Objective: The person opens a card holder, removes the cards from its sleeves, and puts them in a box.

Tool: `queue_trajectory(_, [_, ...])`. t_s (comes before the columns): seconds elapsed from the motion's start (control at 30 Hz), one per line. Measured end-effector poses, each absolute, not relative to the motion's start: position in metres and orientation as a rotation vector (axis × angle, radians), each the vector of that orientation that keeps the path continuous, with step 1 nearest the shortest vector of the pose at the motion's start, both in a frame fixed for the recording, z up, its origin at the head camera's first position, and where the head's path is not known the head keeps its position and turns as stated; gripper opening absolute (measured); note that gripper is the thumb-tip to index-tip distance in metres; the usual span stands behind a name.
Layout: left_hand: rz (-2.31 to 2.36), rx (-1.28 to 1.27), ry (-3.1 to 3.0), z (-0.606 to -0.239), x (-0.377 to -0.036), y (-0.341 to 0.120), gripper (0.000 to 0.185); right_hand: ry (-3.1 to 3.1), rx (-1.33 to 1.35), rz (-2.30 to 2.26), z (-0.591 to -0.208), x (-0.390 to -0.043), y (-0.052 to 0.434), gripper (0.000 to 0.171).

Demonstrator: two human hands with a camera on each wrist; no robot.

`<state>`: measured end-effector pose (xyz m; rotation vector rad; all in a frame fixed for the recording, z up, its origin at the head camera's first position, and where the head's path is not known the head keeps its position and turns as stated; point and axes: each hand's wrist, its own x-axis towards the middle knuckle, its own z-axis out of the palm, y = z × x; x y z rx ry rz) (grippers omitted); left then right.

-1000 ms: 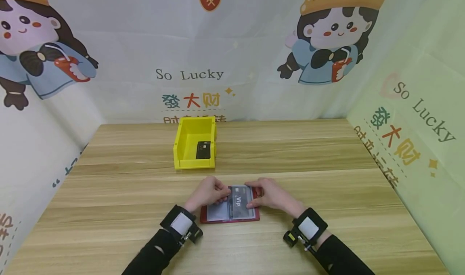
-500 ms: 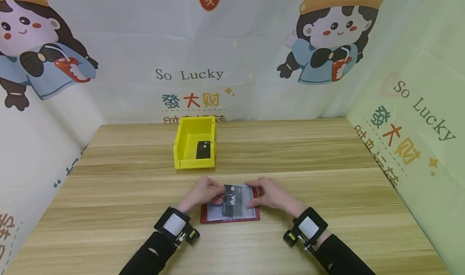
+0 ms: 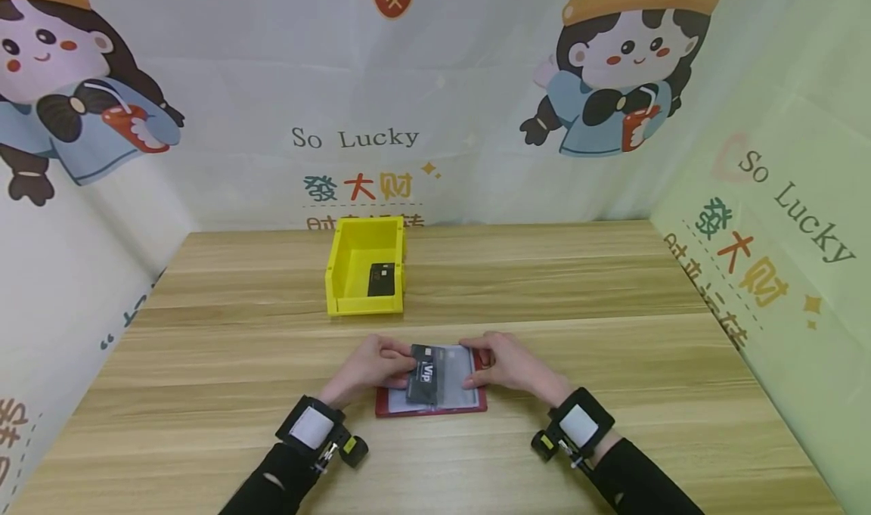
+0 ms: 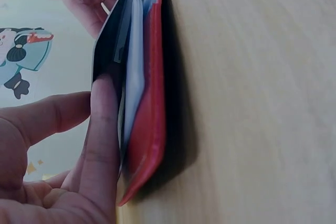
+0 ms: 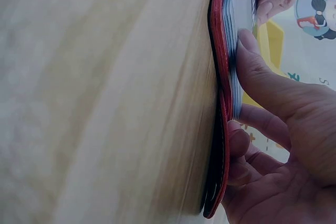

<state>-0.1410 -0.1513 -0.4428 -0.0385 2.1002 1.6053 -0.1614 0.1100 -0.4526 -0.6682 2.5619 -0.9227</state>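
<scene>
A red card holder (image 3: 435,414) lies spread on the table, its clear plastic sleeves (image 3: 460,379) facing up. Partly out of a right-hand sleeve is a dark card (image 3: 423,379) marked "Vip", its left part lying over the left page. My left hand (image 3: 370,364) pinches the card's left edge between thumb and fingers, as the left wrist view also shows. At the holder's right side is my right hand (image 3: 506,362). Its thumb (image 5: 252,51) presses on the sleeves, and its other fingers curl by the red cover (image 5: 223,72) in the right wrist view.
A yellow bin (image 3: 350,262) stands behind the holder toward the back of the wooden table (image 3: 544,273), with a black card (image 3: 381,280) lying inside. Printed cloth walls (image 3: 463,84) enclose the table at the back and sides.
The dark card has slid left out of the right-hand sleeve, drawn by my left hand. My right hand and the holder have stayed in place.
</scene>
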Motion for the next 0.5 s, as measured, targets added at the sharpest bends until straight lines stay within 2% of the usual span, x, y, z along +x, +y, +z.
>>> queue_trajectory(0.5, [1.720,-0.029,2.029,-0.445,-0.139,-0.173,0.034,2.555,-0.660,-0.926,-0.453,-0.162,0.110,0.072])
